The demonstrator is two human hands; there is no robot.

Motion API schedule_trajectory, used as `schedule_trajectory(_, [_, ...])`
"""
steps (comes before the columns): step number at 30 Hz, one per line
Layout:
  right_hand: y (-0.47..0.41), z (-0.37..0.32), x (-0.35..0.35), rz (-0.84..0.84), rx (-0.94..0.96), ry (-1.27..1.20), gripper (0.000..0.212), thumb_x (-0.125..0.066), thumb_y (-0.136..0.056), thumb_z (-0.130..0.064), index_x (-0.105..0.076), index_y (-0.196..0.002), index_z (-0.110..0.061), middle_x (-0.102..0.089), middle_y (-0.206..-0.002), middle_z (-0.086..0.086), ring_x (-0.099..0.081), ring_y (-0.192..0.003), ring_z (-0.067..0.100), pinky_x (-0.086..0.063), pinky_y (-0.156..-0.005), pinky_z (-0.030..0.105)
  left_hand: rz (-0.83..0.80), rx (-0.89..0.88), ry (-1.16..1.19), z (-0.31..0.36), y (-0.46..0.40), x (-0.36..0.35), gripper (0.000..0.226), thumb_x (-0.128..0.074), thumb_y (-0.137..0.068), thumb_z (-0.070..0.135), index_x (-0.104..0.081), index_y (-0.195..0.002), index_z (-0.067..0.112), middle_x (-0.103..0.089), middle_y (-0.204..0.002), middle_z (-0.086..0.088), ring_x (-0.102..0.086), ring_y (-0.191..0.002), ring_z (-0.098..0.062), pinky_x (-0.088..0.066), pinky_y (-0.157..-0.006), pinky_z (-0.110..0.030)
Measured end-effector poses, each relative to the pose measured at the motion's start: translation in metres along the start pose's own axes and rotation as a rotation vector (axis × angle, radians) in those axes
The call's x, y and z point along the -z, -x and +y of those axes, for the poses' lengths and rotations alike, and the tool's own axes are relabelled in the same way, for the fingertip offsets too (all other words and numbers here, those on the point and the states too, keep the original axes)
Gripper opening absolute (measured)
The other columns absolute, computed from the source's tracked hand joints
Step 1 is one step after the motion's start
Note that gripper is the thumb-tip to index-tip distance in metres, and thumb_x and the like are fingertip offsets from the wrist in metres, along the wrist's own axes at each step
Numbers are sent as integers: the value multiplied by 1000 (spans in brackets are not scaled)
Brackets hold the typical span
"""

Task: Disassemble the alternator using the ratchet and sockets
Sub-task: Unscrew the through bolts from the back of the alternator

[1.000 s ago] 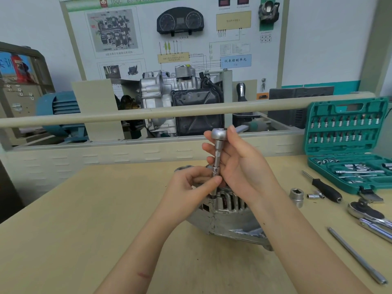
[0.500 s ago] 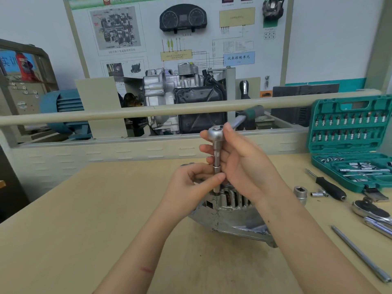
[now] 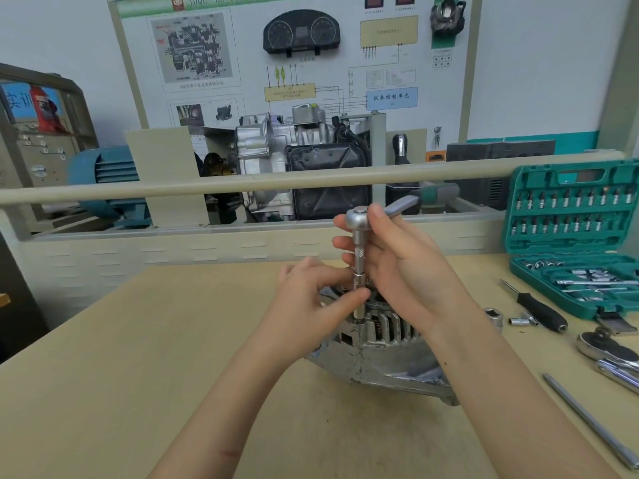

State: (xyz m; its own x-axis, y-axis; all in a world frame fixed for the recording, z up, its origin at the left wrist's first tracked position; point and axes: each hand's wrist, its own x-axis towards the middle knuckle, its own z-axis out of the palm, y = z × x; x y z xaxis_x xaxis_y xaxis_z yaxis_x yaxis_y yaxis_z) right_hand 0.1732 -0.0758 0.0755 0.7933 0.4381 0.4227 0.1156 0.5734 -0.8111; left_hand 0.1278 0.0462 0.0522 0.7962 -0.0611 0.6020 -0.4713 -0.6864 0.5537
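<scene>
Standing upright on the alternator (image 3: 377, 354), the ratchet (image 3: 358, 221) extension is pinched by left hand (image 3: 311, 305), right hand (image 3: 404, 267) curled around it.

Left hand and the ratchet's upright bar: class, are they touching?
Touching. The head view shows the left hand pinching the ratchet's upright bar just above the alternator.

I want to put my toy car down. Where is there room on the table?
Bare table lies left of the alternator and in front of it, between the arms. The right side is crowded: a socket, a screwdriver, a ratchet, a long bar and the tool case.
</scene>
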Motion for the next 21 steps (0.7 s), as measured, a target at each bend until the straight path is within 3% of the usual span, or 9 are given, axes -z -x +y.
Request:
schedule_trajectory(2, [0,-1,1,22,6,8,33,-57,-68,-32,-57,-93,-10,-72,-79,-4,-66,-73,7,-52,-61,19,0,20,16,3,-1,-1,22,-69,-80,24,-60,-65,38,-53,-68,44,-50,-80,-3,-37,-89,-37])
schedule_trajectory(5, [1,1,-1,63,22,-26,29,-62,-62,-29,-54,-86,-14,-69,-72,-7,-65,-73,7,-51,-65,22,70,43,45,4,0,-7,26,-75,-73,32,-55,-58,37,-57,-57,32,-52,-73,-3,-40,-87,-46])
schedule_trajectory(8, [1,1,-2,85,48,-64,36,-66,-56,-25,-52,-87,-13,-67,-69,-5,-64,-68,8,-52,-59,21,105,62,77,5,0,-11,20,-69,-66,40,-57,-56,28,-58,-53,18,-53,-64,-1,-43,-83,-47])
schedule_trajectory(10, [2,1,-1,69,40,-66,32,-65,-59,-26,-55,-86,-12,-68,-70,-4,-65,-66,9,-52,-58,21,89,53,77,2,0,-11,24,-75,-72,35,-61,-59,22,-59,-55,13,-50,-56,3,-42,-73,-37])
schedule_trajectory(13, [0,1,1,22,2,-29,35,-60,-64,-33,-57,-91,-11,-70,-76,-4,-68,-71,10,-52,-66,21,22,32,73,2,0,-7,19,-68,-80,25,-67,-67,12,-56,-55,11,-43,-47,3,-30,-54,-15])
schedule_trajectory(17, [0,1,0,-8,-24,-29,36,-57,-66,-35,-58,-93,-11,-72,-80,-5,-69,-79,10,-52,-72,21,-16,21,148,-1,0,-7,17,-63,-85,16,-69,-75,3,-48,-46,14,-36,-43,-1,-26,-46,-12])
schedule_trajectory(21, [1,0,-1,29,20,-58,27,-59,-65,-28,-54,-87,-14,-70,-75,-5,-68,-78,9,-52,-70,23,50,60,219,-2,0,-13,16,-68,-81,18,-65,-66,12,-55,-51,11,-44,-47,1,-33,-49,-11])
